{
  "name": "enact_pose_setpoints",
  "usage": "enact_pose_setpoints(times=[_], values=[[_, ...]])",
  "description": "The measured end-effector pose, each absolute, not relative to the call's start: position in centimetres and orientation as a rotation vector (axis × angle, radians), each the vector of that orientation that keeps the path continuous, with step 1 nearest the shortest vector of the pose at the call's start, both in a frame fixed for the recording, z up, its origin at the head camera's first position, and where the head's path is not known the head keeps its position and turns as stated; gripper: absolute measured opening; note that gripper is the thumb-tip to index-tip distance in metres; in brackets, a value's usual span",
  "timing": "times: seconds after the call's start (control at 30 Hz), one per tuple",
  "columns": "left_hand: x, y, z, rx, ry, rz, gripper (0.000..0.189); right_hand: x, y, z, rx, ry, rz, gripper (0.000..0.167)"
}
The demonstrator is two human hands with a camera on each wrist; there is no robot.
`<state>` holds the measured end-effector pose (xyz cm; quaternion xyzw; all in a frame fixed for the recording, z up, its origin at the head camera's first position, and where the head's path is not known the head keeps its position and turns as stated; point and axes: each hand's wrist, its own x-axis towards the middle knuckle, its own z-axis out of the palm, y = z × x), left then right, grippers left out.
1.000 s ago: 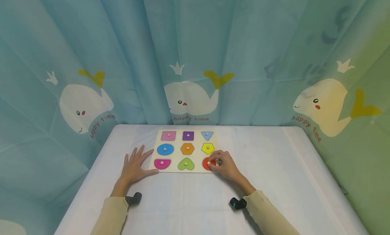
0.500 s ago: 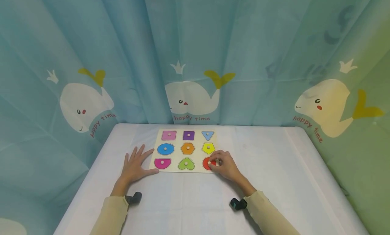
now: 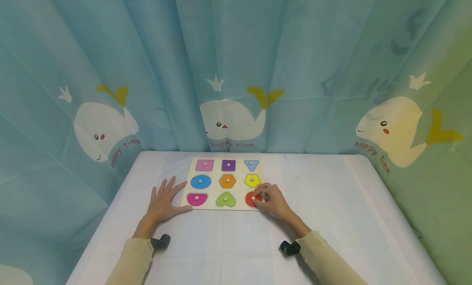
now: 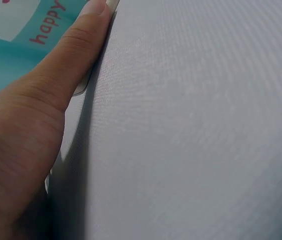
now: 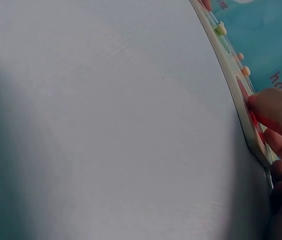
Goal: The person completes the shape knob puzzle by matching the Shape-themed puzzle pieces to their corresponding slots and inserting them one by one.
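A wooden knob puzzle board [image 3: 239, 190] lies flat on the table, with colored shape pieces seated in three rows. My left hand [image 3: 162, 203] lies spread at its left side, thumb and index finger touching the board's edge; the left wrist view shows the thumb [image 4: 76, 50] along that edge. At the near right corner, my right hand [image 3: 274, 201] has thumb and fingers curled about the knob of the red circle piece [image 3: 249, 199]. Red shows between the thumb [image 5: 268, 105] and a finger in the right wrist view. The right hand covers part of that piece.
A white cloth [image 3: 228, 244] covers the table. Nearest the right hand are the yellow pentagon [image 3: 248, 181] and green heart [image 3: 225, 203]. A blue curtain with whale prints [image 3: 236, 119] hangs behind the table's far edge.
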<state>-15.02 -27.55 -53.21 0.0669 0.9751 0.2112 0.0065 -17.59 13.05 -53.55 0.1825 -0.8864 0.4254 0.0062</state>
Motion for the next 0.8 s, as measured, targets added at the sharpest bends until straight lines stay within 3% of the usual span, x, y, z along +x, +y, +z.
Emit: enact_pose_setpoints(times=[0.2, 0.5, 0.8], values=[[-15.1, -27.3, -52.8, 0.221, 3.026, 0.680, 0.101, -18.0, 13.7, -53.1, 0.635, -2.824, 1.339, 0.018], [-15.3, -27.2, -51.6, 0.238, 2.966, 0.742, 0.104, -18.6, 14.9, -51.0, 0.676, -2.959, 1.416, 0.070], [-16.3, -25.8, -48.8, 0.275, 3.073, 0.661, 0.104, -19.1, 15.9, -47.6, 0.811, -2.929, 1.334, 0.090]])
